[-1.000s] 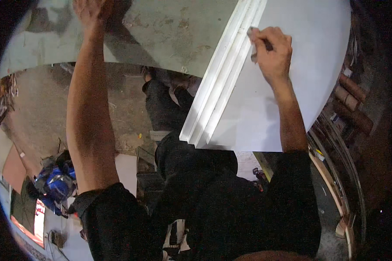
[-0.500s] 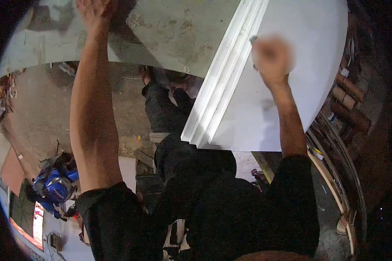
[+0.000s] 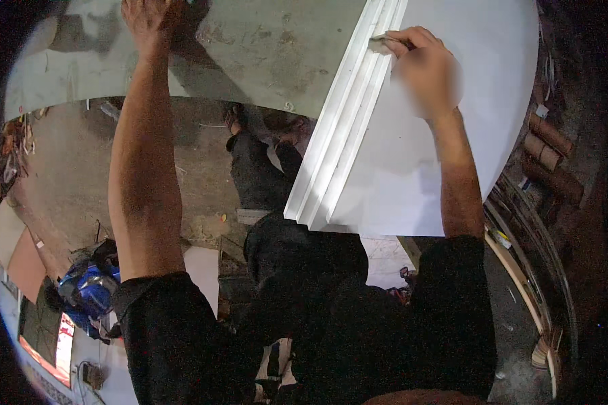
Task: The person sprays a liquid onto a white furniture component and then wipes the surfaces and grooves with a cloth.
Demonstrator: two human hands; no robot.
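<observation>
One small tool (image 3: 390,39) is clamped by the right hand (image 3: 425,71) fingers against the white stepped moulding (image 3: 344,128), beside one open white panel (image 3: 479,81). The left hand (image 3: 145,17) is pressed on the bare grey wall (image 3: 270,54); its fingers are cut off, so their state cannot be told.

Blue helmet-like object (image 3: 88,290) at 8 o'clock, low left on the floor. Brown cardboard tubes (image 3: 550,158) stacked at 3 o'clock along right rim. Curved wooden strips (image 3: 520,270) at 4 o'clock. Red-and-white panel (image 3: 47,344) at 8 o'clock, near lower-left edge
</observation>
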